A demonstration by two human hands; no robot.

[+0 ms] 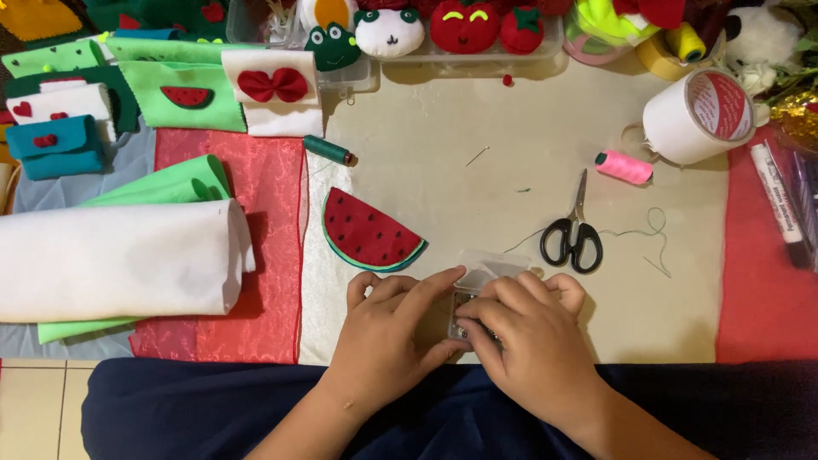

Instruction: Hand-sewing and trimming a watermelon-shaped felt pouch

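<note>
Beige tabletop (477,111) w/ red cloth (273,247), white felt roll (111,260), scissors (575,238).

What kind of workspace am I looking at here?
Probably a home felt-craft table: a red and green felt watermelon slice, black-handled scissors, and pink thread spool lie about, while both hands work at a small clear plastic box.

- A single view was given, taken from a camera worn on the person's head.
- The counter (477,170) was looked down on steeply, almost from straight above.
- The view was faced away from the body, with the lap at the bottom edge and the far clutter at the top.
- The hands were seen close, low in the centre.
- No second view was supplied.
</note>
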